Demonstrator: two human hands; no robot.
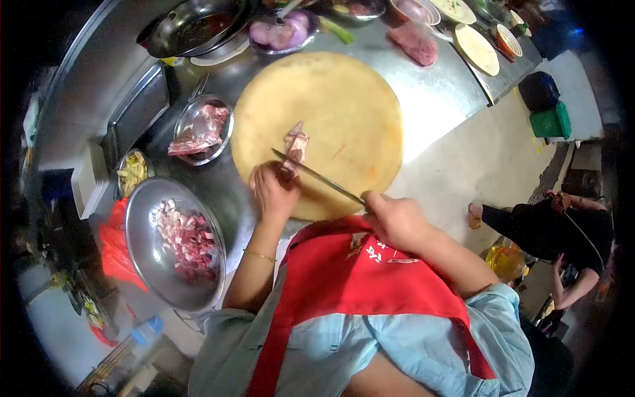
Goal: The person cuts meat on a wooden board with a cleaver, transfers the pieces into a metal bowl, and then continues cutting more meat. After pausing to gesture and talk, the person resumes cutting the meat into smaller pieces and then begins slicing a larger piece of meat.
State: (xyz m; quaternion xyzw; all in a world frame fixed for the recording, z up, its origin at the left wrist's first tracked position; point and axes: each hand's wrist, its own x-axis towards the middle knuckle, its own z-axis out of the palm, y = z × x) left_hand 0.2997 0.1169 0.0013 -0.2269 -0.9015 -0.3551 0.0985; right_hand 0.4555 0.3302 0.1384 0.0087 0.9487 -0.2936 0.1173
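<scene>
Item: strip of raw meat (pixel 295 147) on a round wooden chopping board (pixel 317 132), lying just left of the board's middle and toward its near edge, at about 7 o'clock from the board's centre. Left hand (pixel 272 192): fingers curled down onto the near end of the meat, pinning it to the board. Right hand (pixel 395 220): fist closed round the handle of a long knife (pixel 317 176), the blade running toward 10 o'clock and crossing just in front of the left knuckles, touching or nearly touching the meat — which one cannot be told. At 9 o'clock from the board, a small steel dish (pixel 202 129) with larger raw pieces; at 8 o'clock, a wide steel bowl (pixel 175 245) holding diced meat. At 12 o'clock, a steel bowl of pale slices (pixel 283 32); at 1 o'clock, a slab of pink meat (pixel 413 42) lying bare on the steel counter (pixel 436 92). A second person (pixel 562 231) crouches on the floor at 4 o'clock, well apart. Handling note, as a judgement: fingertips tucked behind the knuckles, blade flat against them, short even cuts — pieces matched to those already in the wide bowl.
</scene>
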